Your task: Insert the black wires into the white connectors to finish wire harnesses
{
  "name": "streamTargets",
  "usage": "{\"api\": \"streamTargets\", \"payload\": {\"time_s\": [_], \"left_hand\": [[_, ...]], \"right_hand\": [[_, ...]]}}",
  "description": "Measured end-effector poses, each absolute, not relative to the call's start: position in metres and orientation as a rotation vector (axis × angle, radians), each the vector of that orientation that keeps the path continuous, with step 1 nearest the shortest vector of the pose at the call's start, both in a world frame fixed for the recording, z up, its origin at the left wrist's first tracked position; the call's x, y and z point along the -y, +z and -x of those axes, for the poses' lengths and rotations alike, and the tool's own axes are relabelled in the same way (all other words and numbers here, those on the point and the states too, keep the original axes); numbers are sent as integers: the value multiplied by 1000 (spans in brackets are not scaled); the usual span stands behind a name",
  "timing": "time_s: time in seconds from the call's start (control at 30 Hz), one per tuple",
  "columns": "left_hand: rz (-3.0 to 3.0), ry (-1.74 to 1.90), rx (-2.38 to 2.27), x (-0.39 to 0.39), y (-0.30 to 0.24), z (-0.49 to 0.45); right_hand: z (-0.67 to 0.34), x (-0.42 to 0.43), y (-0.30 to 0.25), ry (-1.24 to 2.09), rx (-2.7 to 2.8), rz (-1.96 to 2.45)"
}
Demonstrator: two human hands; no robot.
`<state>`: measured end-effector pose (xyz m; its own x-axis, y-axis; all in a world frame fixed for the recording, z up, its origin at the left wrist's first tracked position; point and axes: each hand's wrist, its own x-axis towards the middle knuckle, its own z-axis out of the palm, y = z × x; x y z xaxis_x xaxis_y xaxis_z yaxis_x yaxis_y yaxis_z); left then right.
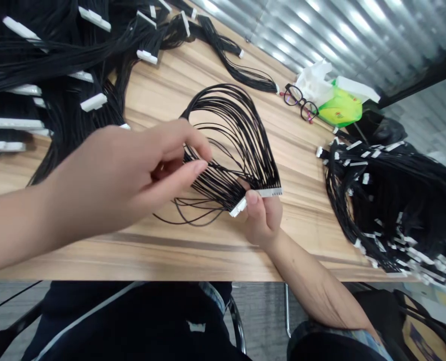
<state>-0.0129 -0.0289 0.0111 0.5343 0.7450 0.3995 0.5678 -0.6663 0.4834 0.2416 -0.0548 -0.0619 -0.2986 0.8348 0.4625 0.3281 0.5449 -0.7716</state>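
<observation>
A looped black wire harness [234, 125] with two white connectors lies over the middle of the wooden table [193, 250]. My right hand [262, 215] is closed on the two white connectors [260, 196], holding them side by side just above the table. My left hand [121, 173] reaches in from the left. Its thumb and fingers pinch the black wires about midway along the loop. A few loose wire strands curl on the table below the bundle.
A big heap of black harnesses with white connectors [46, 75] covers the far left. Another heap [396, 200] fills the right side. Black-rimmed glasses [300, 102], white tissue and a green packet [339, 108] lie at the back right. A corrugated metal wall stands behind.
</observation>
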Motion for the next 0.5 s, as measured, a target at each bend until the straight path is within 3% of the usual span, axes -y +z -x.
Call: {"api": "streamTargets", "payload": {"time_s": [0.27, 0.5], "left_hand": [[-2810, 821, -1453, 19, 10, 21], [-2899, 948, -721, 9, 15, 30]], "right_hand": [[-238, 48, -44, 549, 2037, 784], [-233, 42, -35, 357, 2327, 572]]}}
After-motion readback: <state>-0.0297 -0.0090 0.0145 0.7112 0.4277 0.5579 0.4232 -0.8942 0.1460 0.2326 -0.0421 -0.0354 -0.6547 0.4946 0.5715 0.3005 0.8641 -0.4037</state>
